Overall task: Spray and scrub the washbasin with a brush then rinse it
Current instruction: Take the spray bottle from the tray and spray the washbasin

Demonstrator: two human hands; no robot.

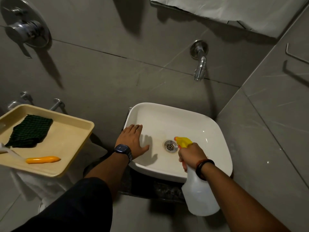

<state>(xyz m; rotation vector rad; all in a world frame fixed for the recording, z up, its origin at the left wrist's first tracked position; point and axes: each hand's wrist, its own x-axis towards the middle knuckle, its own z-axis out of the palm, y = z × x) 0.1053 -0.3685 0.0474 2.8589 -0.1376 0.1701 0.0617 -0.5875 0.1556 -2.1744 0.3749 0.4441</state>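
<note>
A white rectangular washbasin (209,131) stands below me, with a steel drain (170,146) in its middle. My right hand (192,155) grips the neck of a translucent spray bottle (199,196); its yellow nozzle (183,141) points into the basin just right of the drain. My left hand (133,139) lies flat with fingers spread on the basin's left rim. A brush with an orange handle (42,159) lies on a beige tray (70,139) at the left; its head is cut off by the frame edge.
A dark green scrub pad (31,130) rests on the tray. A chrome tap (199,64) sticks out of the grey tiled wall above the basin. A round chrome mixer (25,29) is at upper left, a towel rail (296,56) on the right wall.
</note>
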